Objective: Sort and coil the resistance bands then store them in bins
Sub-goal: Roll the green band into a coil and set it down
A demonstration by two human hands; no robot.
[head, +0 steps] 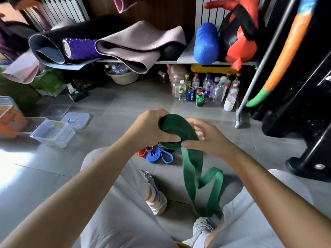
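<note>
Green resistance band [176, 128], partly coiled and held above the floor. It looks flat, soft, light and springy. The coil would probably unwind if released, so it is best held across its wound edges. Clear bins [53, 133] stand well to the left of the fingers. The left hand [152, 127] wraps fingers and thumb round the coil. The right hand [207, 138] is blurred against the coil's right side, and whether it pinches cannot be told. The loose tail [194, 178] hangs below its fingers. A blue band [157, 156] lies below the left hand.
</note>
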